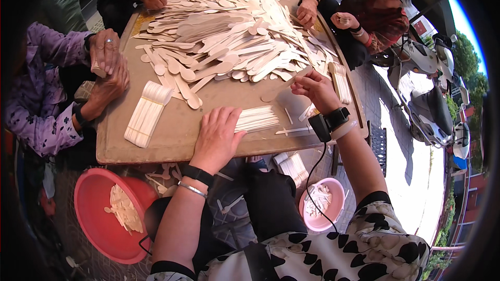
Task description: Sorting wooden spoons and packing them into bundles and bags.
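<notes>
Bundles (147, 114): lying banded, seemingly done.
Loose pile (229, 36): awaiting sorting, apparently.
Left hand (219, 130): grip unclenched, touching unbanded sticks (256, 118).
Right hand (316, 89): grip pinching one stick (299, 75).

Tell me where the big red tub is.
In the head view, the red tub sits at the lower left, below the near left part of the table and left of the person's left forearm.
</notes>
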Tool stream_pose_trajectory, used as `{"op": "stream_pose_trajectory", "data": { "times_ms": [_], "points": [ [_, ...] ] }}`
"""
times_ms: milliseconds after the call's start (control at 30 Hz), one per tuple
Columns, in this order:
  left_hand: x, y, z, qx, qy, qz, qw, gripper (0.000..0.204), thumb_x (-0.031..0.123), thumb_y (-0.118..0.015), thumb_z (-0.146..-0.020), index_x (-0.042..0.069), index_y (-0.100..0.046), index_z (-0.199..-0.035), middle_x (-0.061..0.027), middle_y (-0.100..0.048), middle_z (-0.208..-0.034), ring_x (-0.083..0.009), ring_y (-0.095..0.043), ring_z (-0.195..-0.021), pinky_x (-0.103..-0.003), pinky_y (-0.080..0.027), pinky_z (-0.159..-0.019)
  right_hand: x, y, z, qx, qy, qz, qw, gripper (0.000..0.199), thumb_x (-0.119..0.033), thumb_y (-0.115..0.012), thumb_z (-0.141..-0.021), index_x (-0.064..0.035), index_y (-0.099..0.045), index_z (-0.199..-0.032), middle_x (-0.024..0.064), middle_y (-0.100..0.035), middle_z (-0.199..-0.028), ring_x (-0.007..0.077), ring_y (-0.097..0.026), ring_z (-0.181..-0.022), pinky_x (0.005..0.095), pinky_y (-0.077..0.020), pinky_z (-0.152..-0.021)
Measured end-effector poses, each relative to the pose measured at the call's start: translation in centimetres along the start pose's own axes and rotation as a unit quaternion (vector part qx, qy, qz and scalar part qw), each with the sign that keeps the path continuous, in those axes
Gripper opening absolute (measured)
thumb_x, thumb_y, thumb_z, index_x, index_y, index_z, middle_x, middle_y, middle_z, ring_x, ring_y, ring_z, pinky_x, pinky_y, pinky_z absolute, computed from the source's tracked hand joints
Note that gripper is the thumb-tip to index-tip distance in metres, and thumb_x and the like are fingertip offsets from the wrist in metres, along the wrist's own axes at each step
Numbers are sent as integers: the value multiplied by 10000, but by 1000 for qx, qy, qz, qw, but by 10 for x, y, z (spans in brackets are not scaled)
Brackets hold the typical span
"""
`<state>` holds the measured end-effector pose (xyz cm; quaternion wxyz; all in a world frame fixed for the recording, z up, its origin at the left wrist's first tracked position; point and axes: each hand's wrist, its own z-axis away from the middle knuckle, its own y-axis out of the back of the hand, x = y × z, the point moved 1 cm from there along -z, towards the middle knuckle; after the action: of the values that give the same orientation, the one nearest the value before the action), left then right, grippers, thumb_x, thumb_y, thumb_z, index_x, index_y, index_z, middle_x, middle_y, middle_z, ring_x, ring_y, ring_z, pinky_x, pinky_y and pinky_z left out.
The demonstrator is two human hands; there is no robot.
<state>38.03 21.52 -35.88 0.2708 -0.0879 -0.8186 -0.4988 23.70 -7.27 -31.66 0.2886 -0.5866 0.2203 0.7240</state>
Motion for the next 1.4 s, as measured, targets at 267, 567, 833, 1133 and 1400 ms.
{"op": "stream_pose_trajectory", "data": {
  "times_ms": [267,567,833,1133,1400],
  "points": [
    [0,1,0,-9,4,-2,1000,513,209,-743,-891,37,-556,-1337,-112,-573,-1282,-305,-507,-1253,-451,-373,-1086,-2,6,5,-25,-32,45,998,191,-123,-759,-922,24,-693,-1026,98,-725,-945,209,-732,-909,320,-593,-844],
    [1,-1,-1,13,-22,-29,999,517,186,-726,-902,23,-547,-1358,-158,-496,-1475,-351,-421,-1410,-507,-303,-1186,25,-60,-3,-223,119,313,916,132,-83,-828,-832,-16,-766,-927,44,-741,-899,122,-670,-848,288,-528,-772],
    [3,4,-2,-9,-3,6,1000,523,175,-720,-898,19,-545,-1365,-151,-571,-1330,-357,-494,-1273,-491,-343,-1142,11,-55,-33,-37,-23,255,966,328,-315,-765,-936,7,-758,-1000,70,-749,-862,141,-687,-717,297,-534,-675],
    [2,1,-2,-15,-5,13,1000,523,181,-720,-902,8,-553,-1366,-138,-568,-1309,-338,-506,-1247,-464,-378,-1091,18,-52,-53,88,-173,62,979,177,-189,-753,-915,-38,-707,-996,37,-719,-839,126,-687,-647,268,-452,-535],
    [0,-2,-1,-15,-9,-5,1000,535,223,-738,-899,43,-550,-1366,-109,-564,-1341,-309,-495,-1297,-459,-364,-1115,12,-3,-12,168,-64,155,971,175,-173,-714,-905,-17,-715,-986,80,-728,-823,140,-683,-620,279,-474,-546]
  ]
}}
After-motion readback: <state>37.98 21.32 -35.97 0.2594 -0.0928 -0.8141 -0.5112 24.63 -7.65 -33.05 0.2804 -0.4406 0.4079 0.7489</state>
